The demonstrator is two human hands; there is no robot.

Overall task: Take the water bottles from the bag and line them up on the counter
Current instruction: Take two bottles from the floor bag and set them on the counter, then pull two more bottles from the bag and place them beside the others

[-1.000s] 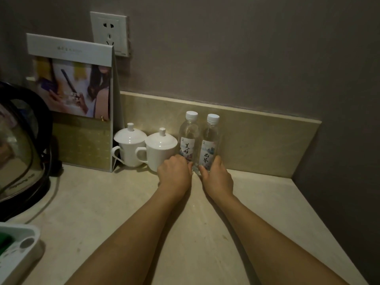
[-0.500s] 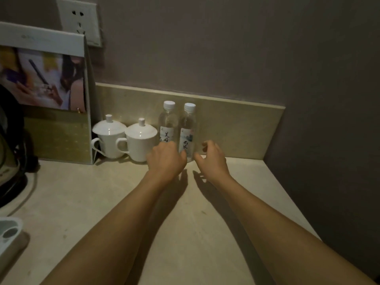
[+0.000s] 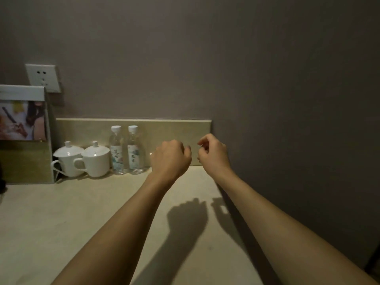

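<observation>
A: Now, status check. Where are the water bottles?

B: Two water bottles (image 3: 126, 150) stand upright on the bench (image 3: 61, 219), side by side and just about touching, against the low backsplash (image 3: 170, 128). They sit immediately right of two lidded white cups (image 3: 82, 159). Caps are on and labels face outward.

A: And the hands?

B: Both are raised above the bench, to the right of the bottles and apart from them. The left hand (image 3: 170, 158) has its fingers curled in loosely and grips nothing. The right hand (image 3: 213, 154) is similarly half-closed, with its fingers (image 3: 202, 144) bent inward and nothing between them.

A: Which step is in hand?

B: By my reading, the placing step for this pair is complete and both bottles are released. The row looks straight.

A: Next move?

B: The bag is not in view, so I cannot tell whether more bottles remain. If any do, the next move calls for reaching to the bag, then setting the next bottle in the free space right of the pair, in line with the backsplash.
</observation>
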